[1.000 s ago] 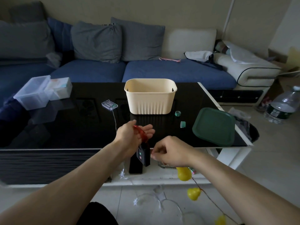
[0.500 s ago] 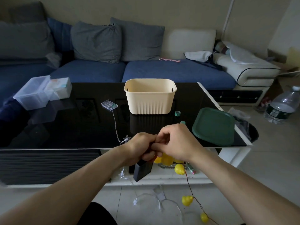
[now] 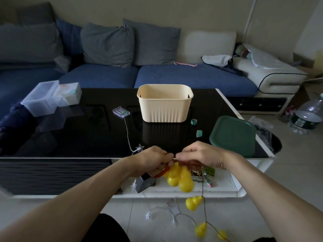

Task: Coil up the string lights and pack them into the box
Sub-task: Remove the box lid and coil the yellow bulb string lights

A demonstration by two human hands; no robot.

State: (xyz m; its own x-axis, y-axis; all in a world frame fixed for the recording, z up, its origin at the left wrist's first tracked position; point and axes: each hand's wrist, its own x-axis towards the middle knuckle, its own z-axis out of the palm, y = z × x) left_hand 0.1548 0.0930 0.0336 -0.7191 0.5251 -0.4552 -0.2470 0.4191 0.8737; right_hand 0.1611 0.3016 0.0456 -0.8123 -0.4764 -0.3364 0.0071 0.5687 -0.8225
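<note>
My left hand grips a bunch of yellow gourd-shaped string lights with a red loop and a dark battery box hanging below it. My right hand pinches the brown wire of that string right beside the left hand. More yellow gourds dangle on the wire toward the floor. The cream box stands open on the black table, with its green lid lying to the right. A second string with white stars runs from a clear battery case over the table's edge.
Clear plastic containers sit at the table's left. Two small green pieces lie between the box and the lid. White star lights trail on the floor. A water bottle stands at the right; a blue sofa is behind.
My right hand came up from below the table edge to meet the left, bringing the wire; several yellow gourds are now gathered under my left hand, and the hanging string has risen.
</note>
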